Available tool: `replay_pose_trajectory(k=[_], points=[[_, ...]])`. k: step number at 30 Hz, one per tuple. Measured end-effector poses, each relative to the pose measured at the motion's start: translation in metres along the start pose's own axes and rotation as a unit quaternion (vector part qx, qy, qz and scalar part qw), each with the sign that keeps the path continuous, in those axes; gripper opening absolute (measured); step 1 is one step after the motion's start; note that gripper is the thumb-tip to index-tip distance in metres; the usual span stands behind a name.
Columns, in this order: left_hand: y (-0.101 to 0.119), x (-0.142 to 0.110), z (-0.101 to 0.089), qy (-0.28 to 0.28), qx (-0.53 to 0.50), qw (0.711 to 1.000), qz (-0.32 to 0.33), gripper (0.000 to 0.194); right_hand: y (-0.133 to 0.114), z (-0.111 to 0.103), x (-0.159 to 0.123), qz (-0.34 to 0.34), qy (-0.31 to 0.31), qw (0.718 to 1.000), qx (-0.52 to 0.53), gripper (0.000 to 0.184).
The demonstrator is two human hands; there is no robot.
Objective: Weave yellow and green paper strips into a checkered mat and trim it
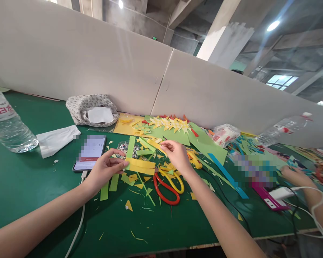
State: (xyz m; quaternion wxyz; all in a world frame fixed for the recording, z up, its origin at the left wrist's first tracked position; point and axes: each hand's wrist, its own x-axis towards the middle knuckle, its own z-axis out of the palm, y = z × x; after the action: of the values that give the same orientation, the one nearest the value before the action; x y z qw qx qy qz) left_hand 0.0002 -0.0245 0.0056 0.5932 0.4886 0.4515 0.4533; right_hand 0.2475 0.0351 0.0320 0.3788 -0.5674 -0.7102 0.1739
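Observation:
My left hand (pixel 107 166) pinches interlaced yellow and green paper strips (pixel 142 165) between thumb and fingers. A green strip stands up from the yellow ones, which stretch out to the right. In my right hand (pixel 176 154), the fingers are closed on the end of another yellow paper strip (pixel 154 144), held above and to the right of the first piece. Red-and-yellow-handled scissors (pixel 167 200) lie just below, their blades hidden under scraps. A clear dish of small black-and-white pieces (pixel 121 146) sits behind my left hand. Green paper strips (pixel 114 182) lie on the table under that hand.
Paper scraps (pixel 129 205) litter the green table (pixel 56 200). A lit phone (pixel 93 148) is charging at left, near a water bottle (pixel 12 125). Finished-looking paper shapes (pixel 169 124) lie behind. A yellow tool (pixel 196 160), a power strip (pixel 270 199) and another person's hand (pixel 296 175) are right.

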Motion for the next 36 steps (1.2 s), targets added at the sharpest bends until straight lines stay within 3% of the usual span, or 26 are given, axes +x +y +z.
replay_pose_trajectory(k=[8,11,15,19,25,28,33,36], points=[[-0.002,0.002,-0.001,-0.011,0.016,1.0,-0.014,0.031,-0.013,0.005,-0.005,0.005,-0.002,0.997,0.082,0.022],[0.001,0.001,0.001,-0.006,0.019,0.999,-0.029,0.04,-0.017,0.005,-0.007,-0.008,-0.009,0.999,0.042,0.024],[0.002,0.0,0.002,-0.003,0.01,0.999,-0.034,0.037,-0.009,0.007,-0.01,-0.037,-0.101,0.991,-0.081,0.029],[0.0,0.002,0.001,-0.013,0.012,0.999,-0.036,0.033,0.0,0.008,-0.01,-0.007,-0.198,0.971,-0.134,0.034],[-0.005,0.003,0.001,-0.047,0.032,0.998,-0.023,0.027,-0.029,0.014,-0.016,-0.006,-0.111,0.994,0.012,0.032],[-0.01,0.003,0.001,-0.07,0.056,0.996,-0.007,0.027,-0.048,0.023,-0.026,-0.009,-0.137,0.987,0.086,0.029],[-0.014,0.003,0.001,-0.081,0.074,0.994,0.01,0.026,-0.066,0.028,-0.039,-0.047,-0.152,0.98,0.118,0.021],[-0.012,0.003,0.001,-0.075,0.085,0.993,0.015,0.024,-0.07,0.018,-0.037,-0.113,-0.231,0.957,0.133,0.013]])
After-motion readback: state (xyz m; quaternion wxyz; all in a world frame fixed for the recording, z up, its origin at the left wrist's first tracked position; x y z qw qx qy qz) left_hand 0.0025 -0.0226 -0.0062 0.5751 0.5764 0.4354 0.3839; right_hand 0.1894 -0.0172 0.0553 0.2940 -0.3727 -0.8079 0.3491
